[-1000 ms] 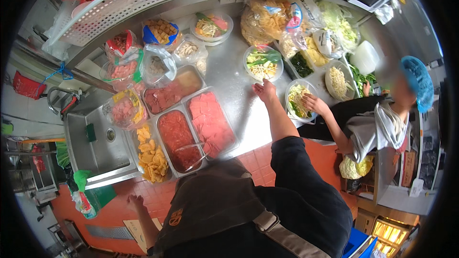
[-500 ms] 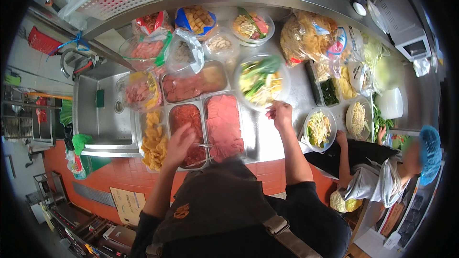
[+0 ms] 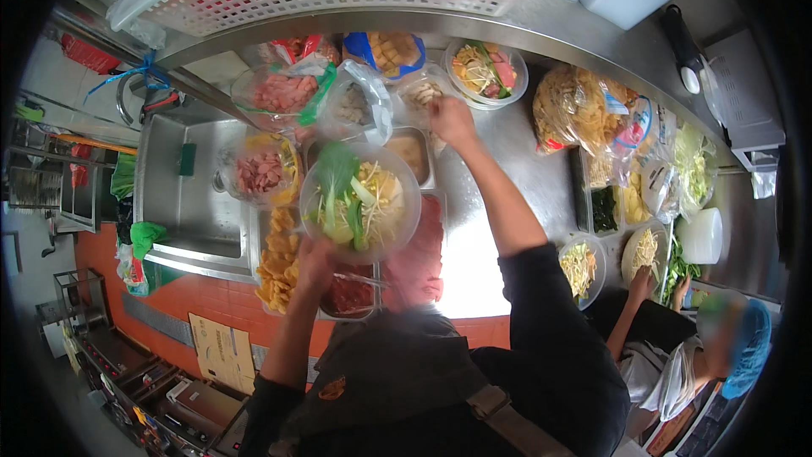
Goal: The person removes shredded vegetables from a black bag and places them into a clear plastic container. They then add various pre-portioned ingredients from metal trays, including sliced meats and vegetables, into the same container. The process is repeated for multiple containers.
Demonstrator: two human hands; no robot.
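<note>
My left hand (image 3: pixel 316 264) grips the near rim of a clear round bowl (image 3: pixel 404 233) with bean sprouts, sliced vegetables and green leaves, holding it up over the meat trays. The leaves are smeared by motion. At the back, my right hand (image 3: pixel 452 123) is at a clear bag of pale pieces (image 3: pixel 416 89), its fingers curled downward; their tips and anything in them are hidden. Partly covered by the bowl are a tray of flat pink meat slices (image 3: pixel 420 258) and one of darker red meat (image 3: pixel 348 298). Yellow-brown fried pieces (image 3: pixel 277 262) lie left of them.
Bags of pink pieces (image 3: pixel 258 171) and tan cubes (image 3: pixel 385 49) stand around the trays. A filled bowl (image 3: pixel 486 72) sits at the back. To the left is a sink (image 3: pixel 173 203); overhead runs a shelf edge (image 3: pixel 338 25). A co-worker (image 3: pixel 677 364) handles sprouts at right.
The vegetable bowl has left the counter and moved left over the trays in my left hand. My right hand has gone from the bowl's edge to the bag of pale pieces.
</note>
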